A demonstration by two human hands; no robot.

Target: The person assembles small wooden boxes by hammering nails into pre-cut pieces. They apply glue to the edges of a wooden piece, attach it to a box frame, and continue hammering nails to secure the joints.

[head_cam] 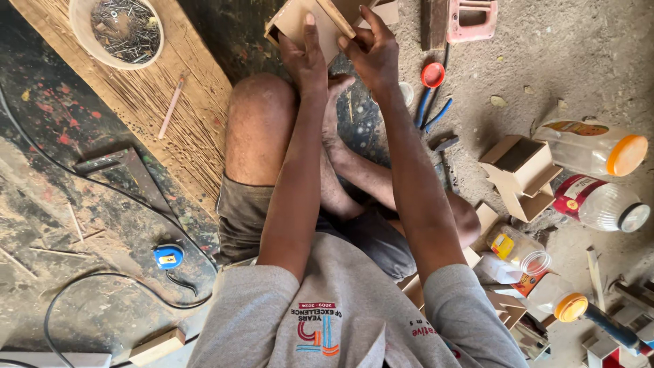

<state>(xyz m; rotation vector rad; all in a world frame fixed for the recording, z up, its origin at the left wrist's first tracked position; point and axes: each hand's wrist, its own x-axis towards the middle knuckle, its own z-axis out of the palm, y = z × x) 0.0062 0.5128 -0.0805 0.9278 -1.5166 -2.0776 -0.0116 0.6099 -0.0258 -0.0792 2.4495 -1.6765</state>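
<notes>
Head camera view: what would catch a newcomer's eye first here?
At the top centre, the left hand and right hand grip a small wooden box above the person's bent knee. A bowl of nails sits on a plank at top left, and plastic jars with orange lids lie at right.

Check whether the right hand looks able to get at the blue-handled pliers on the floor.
Probably yes: the pliers lie uncovered just beside the right hand, with nothing between, though that hand's fingers now grip the small wooden box.
</notes>
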